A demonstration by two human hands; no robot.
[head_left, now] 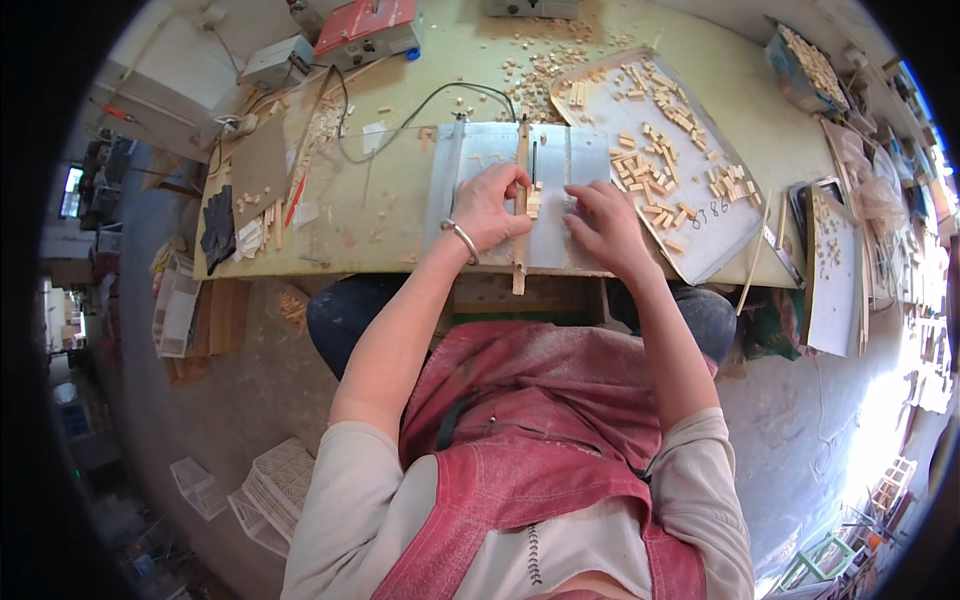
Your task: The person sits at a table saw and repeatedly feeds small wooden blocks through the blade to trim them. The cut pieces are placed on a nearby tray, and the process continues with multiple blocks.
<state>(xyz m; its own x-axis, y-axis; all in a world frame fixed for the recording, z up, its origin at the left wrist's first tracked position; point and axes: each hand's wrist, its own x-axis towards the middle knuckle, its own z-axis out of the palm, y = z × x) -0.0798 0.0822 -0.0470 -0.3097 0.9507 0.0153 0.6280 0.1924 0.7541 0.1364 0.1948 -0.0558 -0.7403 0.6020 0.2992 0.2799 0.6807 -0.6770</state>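
My left hand [488, 208], with a bangle at its wrist, is closed, thumb and index finger reaching over a narrow wooden strip [521, 150]. Between their tips sit small pale wooden blocks [534, 203], against the strip's right side. My right hand [606, 226] is just right of the blocks, fingers bent and apart, with nothing visible in it. Both hands are over a smooth metal plate [476, 145] on the bench. A narrow dark slot [535, 160] runs through the plate beyond the blocks.
On the right lies a shallow tray [722, 258] of loose wooden blocks; more scatter behind it. A block-filled bin [806, 68] stands at the far right. Left are a dark glove [218, 228], red pen [295, 201] and cardboard [260, 165]. A black cable [420, 108] and red machine [366, 30] sit behind.
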